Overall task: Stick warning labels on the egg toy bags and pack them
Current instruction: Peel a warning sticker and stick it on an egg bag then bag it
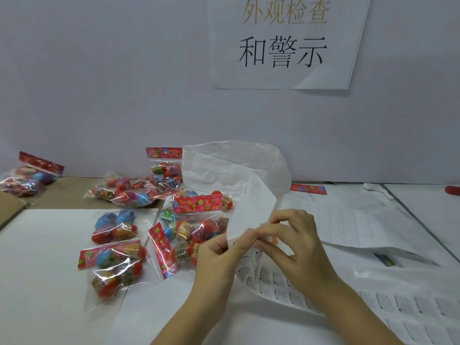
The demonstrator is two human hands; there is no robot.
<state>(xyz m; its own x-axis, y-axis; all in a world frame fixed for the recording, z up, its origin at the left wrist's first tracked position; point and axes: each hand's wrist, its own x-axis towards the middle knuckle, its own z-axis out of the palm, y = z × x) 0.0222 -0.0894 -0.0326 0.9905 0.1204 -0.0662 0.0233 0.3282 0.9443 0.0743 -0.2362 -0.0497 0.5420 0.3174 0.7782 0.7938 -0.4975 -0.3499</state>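
1. Left hand, near centre: fingers curled, thumb and forefinger pinching the bent edge of the warning label sheet.
2. Right hand, just right of it and touching its fingertips: pinching at the same edge. Can't tell if it has one label or the sheet itself.
3. The sheet's printed rows run near-right over the white table. Its blank part curls up and away behind the hands.
4. More label sheets lie flat to the right.
5. Egg toy bag just behind the left hand, clear plastic with a red flowered header.
6. Two more bags to the left: one near, one farther.
7. Pile of bags far left of centre. One bag is upright against the wall.
8. Another bag at far left, by the cardboard.
9. Loose red header card far right of the curl.
10. Paper sign with Chinese characters on the wall.
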